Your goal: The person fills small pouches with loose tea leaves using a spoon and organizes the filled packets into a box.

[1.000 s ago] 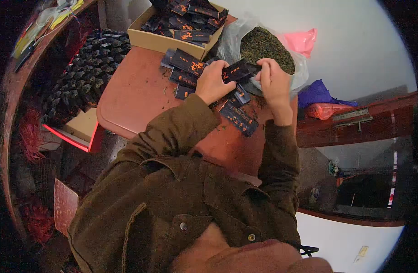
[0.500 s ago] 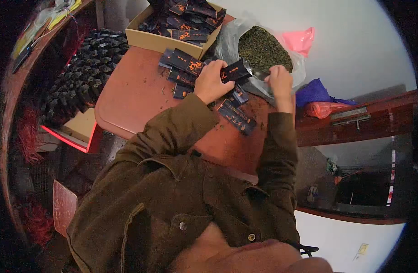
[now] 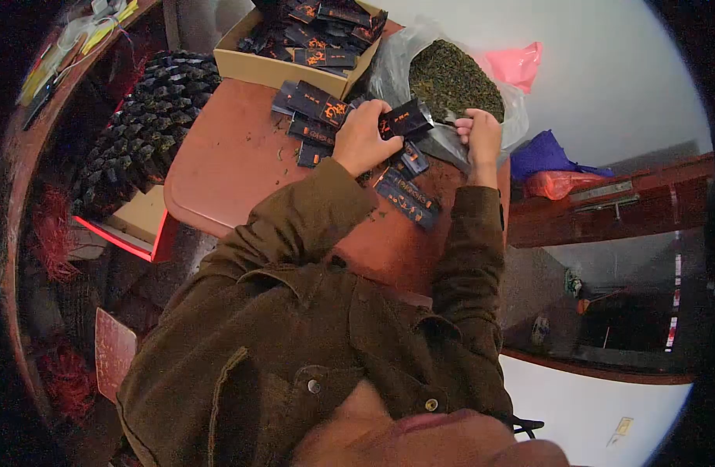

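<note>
My left hand (image 3: 365, 140) is closed around a black packet (image 3: 406, 119) with orange print, its silvery open mouth facing right. Just right of it, my right hand (image 3: 480, 134) pinches the dark handle of a small utensil (image 3: 446, 121), likely a spoon; its far end is at the packet's mouth and hard to make out. Behind the hands, a clear plastic bag (image 3: 392, 70) holds dried green leaves (image 3: 455, 78). More black packets (image 3: 318, 103) lie left of my left hand, and others (image 3: 406, 194) lie below the held packet.
A cardboard box (image 3: 275, 71) full of black packets stands at the back of the red-brown table (image 3: 233, 156). On the left, a red-edged box (image 3: 143, 222) holds rows of dark packets. A pink bag (image 3: 517, 66) and a blue bag (image 3: 542, 158) are at the right.
My right hand has moved away from the packet's mouth toward the leaves, then turned back with the utensil near the packet. The packet's mouth now shows open; my left hand stays about where it was.
</note>
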